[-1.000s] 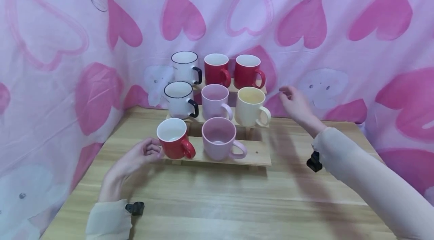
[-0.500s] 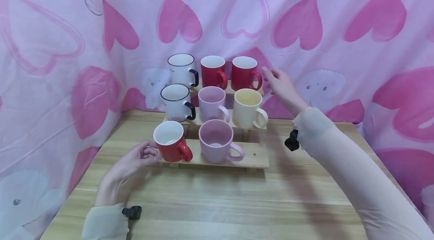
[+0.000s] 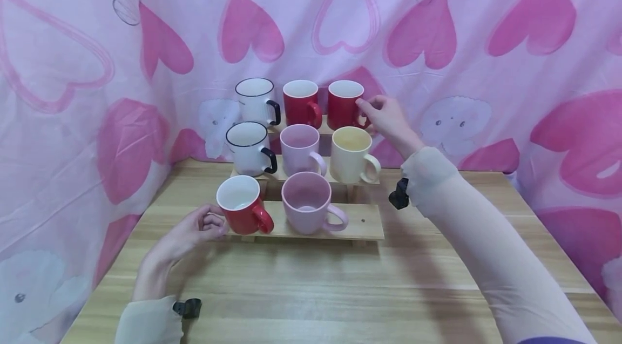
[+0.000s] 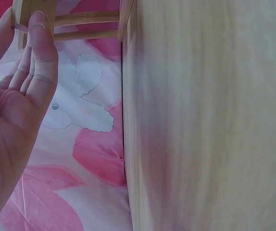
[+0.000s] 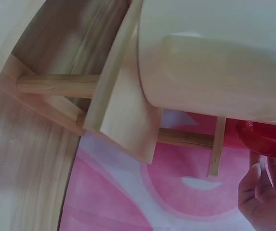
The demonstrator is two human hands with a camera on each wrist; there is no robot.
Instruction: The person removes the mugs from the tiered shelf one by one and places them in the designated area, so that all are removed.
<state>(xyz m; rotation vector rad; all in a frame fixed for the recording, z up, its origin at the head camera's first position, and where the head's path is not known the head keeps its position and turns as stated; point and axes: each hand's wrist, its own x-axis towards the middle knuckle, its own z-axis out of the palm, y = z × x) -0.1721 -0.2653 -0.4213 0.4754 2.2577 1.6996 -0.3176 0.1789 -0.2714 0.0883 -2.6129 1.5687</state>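
A red mug (image 3: 341,112) with a white inside stands at the right end of the rack's top shelf, in the head view. My right hand (image 3: 389,120) holds it by the handle, thumb near the rim. The right wrist view shows the red handle (image 5: 265,144) against my fingers, partly hidden by the cream mug (image 5: 215,57). At the lower left, my left hand (image 3: 191,233) pinches the end of the wooden rack's lowest shelf (image 3: 363,228), beside another red mug (image 3: 243,211). The left wrist view shows thumb and fingers on that board end (image 4: 34,14).
On the stepped rack also stand two white mugs (image 3: 255,98) with black handles, a middle red mug (image 3: 300,109), and two pink mugs (image 3: 307,209). The rack sits on a wooden table (image 3: 311,290) before a heart-patterned cloth (image 3: 301,14).
My right hand has moved left to the top-shelf red mug and taken its handle. My left hand keeps its place at the rack. The head view has shifted slightly.
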